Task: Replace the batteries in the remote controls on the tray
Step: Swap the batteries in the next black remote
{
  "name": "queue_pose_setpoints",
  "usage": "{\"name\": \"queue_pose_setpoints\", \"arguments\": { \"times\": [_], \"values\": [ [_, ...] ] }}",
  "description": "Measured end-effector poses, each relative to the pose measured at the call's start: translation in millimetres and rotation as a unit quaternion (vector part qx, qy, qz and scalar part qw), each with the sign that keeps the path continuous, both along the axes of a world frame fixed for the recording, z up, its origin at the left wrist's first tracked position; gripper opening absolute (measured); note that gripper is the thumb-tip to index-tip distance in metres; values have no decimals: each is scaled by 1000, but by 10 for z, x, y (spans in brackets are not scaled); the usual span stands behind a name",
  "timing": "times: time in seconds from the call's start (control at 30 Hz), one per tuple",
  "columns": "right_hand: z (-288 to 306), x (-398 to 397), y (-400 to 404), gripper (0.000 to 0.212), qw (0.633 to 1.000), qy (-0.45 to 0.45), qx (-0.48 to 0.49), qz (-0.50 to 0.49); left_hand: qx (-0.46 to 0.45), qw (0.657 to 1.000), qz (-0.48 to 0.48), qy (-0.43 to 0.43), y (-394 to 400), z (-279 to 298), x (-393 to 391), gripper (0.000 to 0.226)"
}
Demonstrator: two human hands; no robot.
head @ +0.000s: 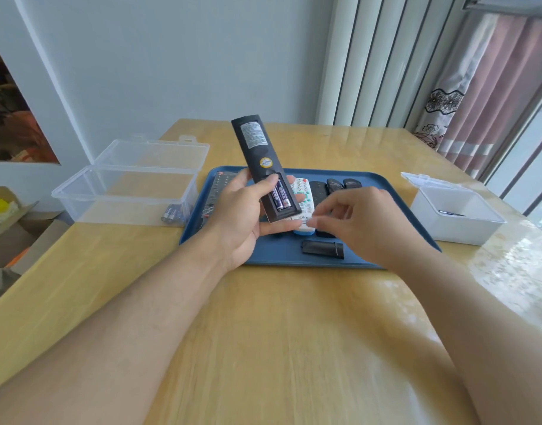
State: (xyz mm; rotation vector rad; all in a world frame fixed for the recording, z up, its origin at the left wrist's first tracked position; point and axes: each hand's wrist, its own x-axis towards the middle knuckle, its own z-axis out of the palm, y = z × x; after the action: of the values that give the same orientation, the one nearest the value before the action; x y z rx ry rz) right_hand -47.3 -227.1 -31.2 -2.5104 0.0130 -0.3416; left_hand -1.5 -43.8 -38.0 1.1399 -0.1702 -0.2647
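At nine o'clock from the blue tray [263,256], a clear plastic box [122,194] stands with its lid thrown back, and a few batteries [171,214] lie in its near right corner. At three o'clock from the tray sits a smaller white box [456,220], lid also open, with something thin and dark lying inside; what it is cannot be told. On the tray rest a grey remote [216,191] at its left edge, a white remote [303,207] with coloured buttons, several black remotes [337,185] toward twelve o'clock, and a loose black battery cover [323,249] near the front rim.

Everything stands on a pale wooden table [263,332], glossy along its right side, against a plain wall; pinkish curtains [490,96] hang at two o'clock and cardboard boxes [8,240] sit on the floor at nine.

Above the tray, the left hand [242,219] grasps a black remote [262,167] back-up, its compartment uncovered with two batteries seated. The right hand [361,222] hovers just beside it, fingers loosely curled, holding nothing visible, and hides part of the tray's right side
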Motion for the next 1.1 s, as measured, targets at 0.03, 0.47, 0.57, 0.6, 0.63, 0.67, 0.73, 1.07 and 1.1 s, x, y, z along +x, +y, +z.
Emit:
{"name": "queue_pose_setpoints", "arguments": {
  "times": [0.03,0.47,0.57,0.6,0.63,0.67,0.73,1.07,1.1],
  "values": [
    [21,-18,-11,17,998,29,-55,-2,-3,1000,6,0,3,6,4,29],
    [92,-62,-92,28,988,116,-102,22,32,999,-7,-10,12,-8,5,21],
    [104,-53,-82,26,996,59,-60,18,17,1000,8,-10,21,0,13,22],
    [116,-51,-68,26,999,36,-25,18,16,1000,15,-12,16,2,12,26],
    [122,-50,-47,25,999,20,34,26,16,1000,20,-17,8,-3,5,28],
    [133,-57,-19,24,993,16,108,43,19,999,23,-26,-2,-4,-6,28],
    [131,-74,46,26,971,24,223,76,29,998,23,-48,-23,-7,-35,21],
    [-6,-64,181,38,938,29,342,46,40,994,-18,-96,-80,-50,-100,40],
    [-16,-61,187,41,941,31,333,41,40,994,-16,-98,-81,-53,-95,42]
  ]
}}
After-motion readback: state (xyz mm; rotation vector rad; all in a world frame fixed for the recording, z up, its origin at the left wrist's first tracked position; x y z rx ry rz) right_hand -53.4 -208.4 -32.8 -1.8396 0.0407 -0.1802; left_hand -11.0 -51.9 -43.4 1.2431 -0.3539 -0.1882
